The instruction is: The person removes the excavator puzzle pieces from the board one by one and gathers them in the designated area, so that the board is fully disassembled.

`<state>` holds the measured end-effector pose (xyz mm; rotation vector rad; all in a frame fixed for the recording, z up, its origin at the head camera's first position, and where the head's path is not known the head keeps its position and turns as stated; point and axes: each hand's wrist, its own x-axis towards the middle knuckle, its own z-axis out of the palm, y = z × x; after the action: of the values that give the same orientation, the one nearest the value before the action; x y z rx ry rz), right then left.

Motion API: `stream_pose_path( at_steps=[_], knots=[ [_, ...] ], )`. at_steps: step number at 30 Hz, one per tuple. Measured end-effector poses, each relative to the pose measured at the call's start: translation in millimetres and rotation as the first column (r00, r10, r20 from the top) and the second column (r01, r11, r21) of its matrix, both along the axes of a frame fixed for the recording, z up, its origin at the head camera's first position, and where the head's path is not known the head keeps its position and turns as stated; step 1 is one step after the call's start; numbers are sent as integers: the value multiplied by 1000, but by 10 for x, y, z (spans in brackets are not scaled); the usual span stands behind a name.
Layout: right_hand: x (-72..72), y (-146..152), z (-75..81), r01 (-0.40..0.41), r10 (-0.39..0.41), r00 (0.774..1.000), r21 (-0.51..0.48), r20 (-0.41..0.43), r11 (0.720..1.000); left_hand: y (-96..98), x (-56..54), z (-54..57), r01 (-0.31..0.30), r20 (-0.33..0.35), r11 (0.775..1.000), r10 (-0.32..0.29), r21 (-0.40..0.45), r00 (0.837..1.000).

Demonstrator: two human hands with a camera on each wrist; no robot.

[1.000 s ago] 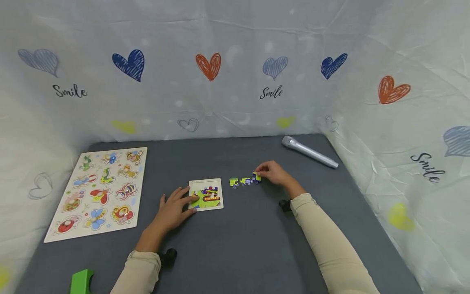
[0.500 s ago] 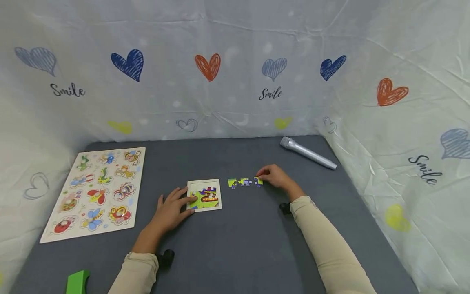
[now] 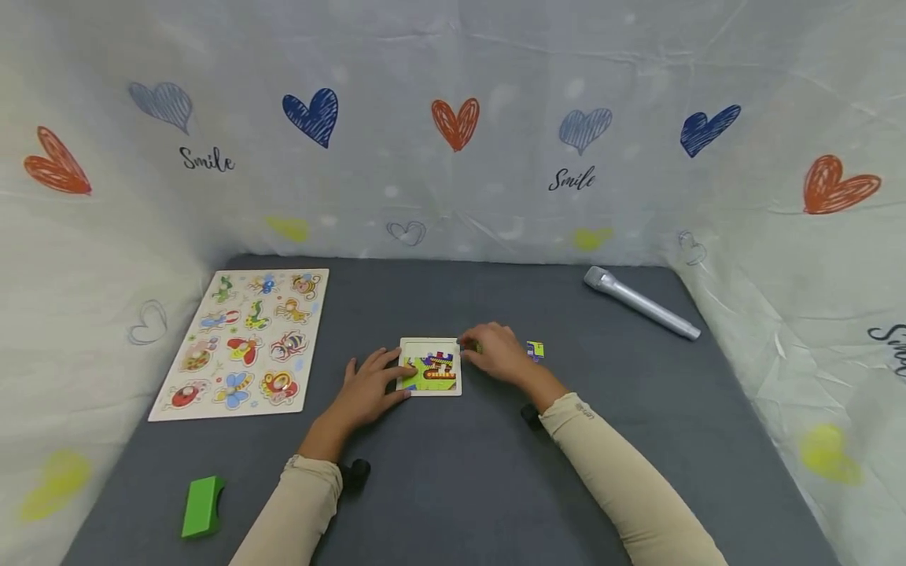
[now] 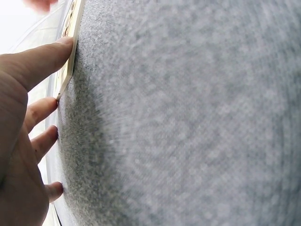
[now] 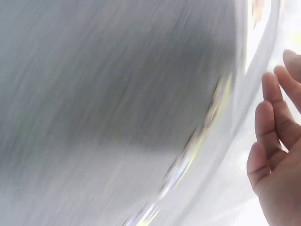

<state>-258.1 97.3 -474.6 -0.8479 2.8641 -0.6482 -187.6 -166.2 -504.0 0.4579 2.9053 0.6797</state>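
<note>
A small pale-framed jigsaw tray (image 3: 430, 344) lies mid-table, with a partly filled picture of a digger-like vehicle on green. My left hand (image 3: 364, 391) rests at its left side, fingers spread; the index finger reaches over the picture. In the left wrist view, the thumb (image 4: 59, 51) touches the tray's edge. My right hand (image 3: 499, 354) is just right of the tray, its fingertips by the right rim. Whether it pinches anything is unclear. One puzzle piece (image 3: 535, 350) shows beyond the hand; the right wrist view has a blurred row of pieces (image 5: 181, 162).
A large insect puzzle board (image 3: 244, 346) lies at the left. In front of it is a green block (image 3: 203, 507). A silver microphone-shaped object (image 3: 642, 303) lies at the back right. A printed white curtain (image 3: 396, 181) surrounds the table.
My right hand has let go of the rightmost puzzle piece and moved left, over the other pieces, to the tray. The left hand stays on the tray. The head view has shifted.
</note>
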Motion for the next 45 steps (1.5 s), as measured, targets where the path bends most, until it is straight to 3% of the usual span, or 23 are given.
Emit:
stream_pose_path(
  at_steps=[4,9,18,28,35,45],
  knots=[
    [51,-208,-60,-83,87,995,68,-54,994,35,-2,-34,1,-4,1000,-1,8,1000],
    [62,-268,-105,-126,132,989,101,-60,987,27,-3,-66,1,-11,1000,0,12,1000],
    [64,-308,-65,-140,142,989,64,-34,988,-20,-18,-52,-8,4,1000,8,-6,1000],
    [54,-307,-55,-153,157,987,129,-20,980,-23,-12,-41,-10,10,1000,10,-7,1000],
    [27,-431,33,-88,85,995,57,50,994,-26,-40,-61,-1,0,1000,1,-20,1000],
    [-23,-756,-68,-189,189,982,47,20,981,-34,-23,-34,8,-17,1000,-8,-23,1000]
  ],
)
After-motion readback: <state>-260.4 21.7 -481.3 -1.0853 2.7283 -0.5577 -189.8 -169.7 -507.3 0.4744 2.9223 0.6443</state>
